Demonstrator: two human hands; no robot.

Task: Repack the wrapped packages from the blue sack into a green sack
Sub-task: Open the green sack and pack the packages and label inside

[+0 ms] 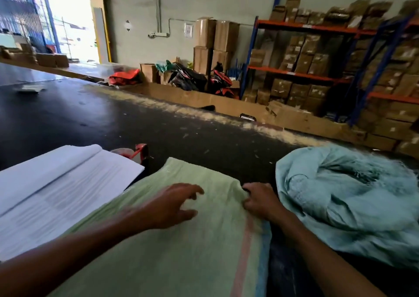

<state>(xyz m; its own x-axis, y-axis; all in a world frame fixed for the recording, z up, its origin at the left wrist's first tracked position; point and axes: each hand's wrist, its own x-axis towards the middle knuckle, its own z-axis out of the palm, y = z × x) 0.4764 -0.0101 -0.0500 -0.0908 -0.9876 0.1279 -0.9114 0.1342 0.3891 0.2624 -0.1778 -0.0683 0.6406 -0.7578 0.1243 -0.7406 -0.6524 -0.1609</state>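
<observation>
Now right hand [260, 200] fingers pinch green sack [181, 240] edge.

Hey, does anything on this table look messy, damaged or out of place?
Yes. Pale sawdust-like debris runs in a strip along the table's far edge, with flecks scattered nearby. The blue sack's top edge is frayed into loose threads.

Dark worktable [136, 119], sawdust-like debris along its far edge. Open white ledger [56, 183] near-left, red tape dispenser [136, 152] just behind it. Blue-orange racking [328, 70] of cardboard boxes on right, stacked cartons [215, 40] against back wall.
</observation>
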